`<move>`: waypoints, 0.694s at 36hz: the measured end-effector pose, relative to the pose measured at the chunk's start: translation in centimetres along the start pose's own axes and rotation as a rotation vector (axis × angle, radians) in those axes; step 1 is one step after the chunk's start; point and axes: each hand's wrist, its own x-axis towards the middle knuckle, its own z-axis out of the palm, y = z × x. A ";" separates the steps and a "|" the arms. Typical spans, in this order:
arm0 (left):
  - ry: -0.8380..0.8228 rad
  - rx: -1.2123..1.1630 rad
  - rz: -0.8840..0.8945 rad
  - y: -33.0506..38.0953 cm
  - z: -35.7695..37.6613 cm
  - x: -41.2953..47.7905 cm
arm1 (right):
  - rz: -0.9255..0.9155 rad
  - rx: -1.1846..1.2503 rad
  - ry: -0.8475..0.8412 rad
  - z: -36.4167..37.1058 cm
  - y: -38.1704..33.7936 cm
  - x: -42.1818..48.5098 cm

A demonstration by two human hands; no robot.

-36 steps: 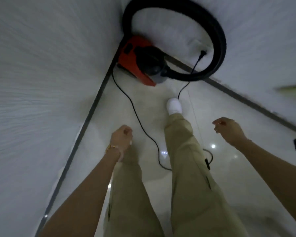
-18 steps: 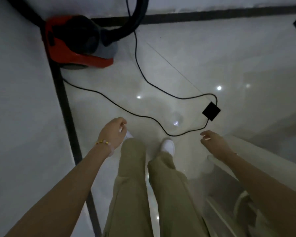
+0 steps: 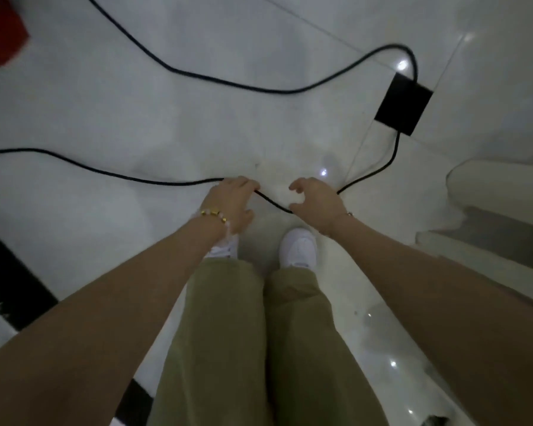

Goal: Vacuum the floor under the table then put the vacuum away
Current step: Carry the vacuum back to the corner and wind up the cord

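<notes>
hands (image 3: pixel 233 201) (image 3: pixel 316 204) reach low onto cord (image 3: pixel 271 202).

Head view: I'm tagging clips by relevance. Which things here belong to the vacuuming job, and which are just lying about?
Part of the job:
- black cord on the floor
- red vacuum, corner only, top left
- left hand, over the cord
- right hand, open beside the cord

Just there:
- black square on the floor
- white shoes
- bracelet

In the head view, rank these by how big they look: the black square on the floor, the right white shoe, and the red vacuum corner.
1. Black square
2. Red vacuum corner, cut off by the frame, close to the square
3. Right white shoe, partly covered by the trouser leg
</notes>
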 end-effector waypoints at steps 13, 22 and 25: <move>-0.084 0.309 0.039 -0.3 3.1 7.3 | 0.001 -0.053 0.015 6.4 6.3 4.0; 0.025 -0.101 -0.152 2.5 -2.0 -1.3 | -0.031 0.012 0.013 2.5 3.2 -2.2; 0.067 -0.186 -0.207 4.5 -4.8 -5.4 | -0.049 0.078 0.062 -1.0 1.0 -5.8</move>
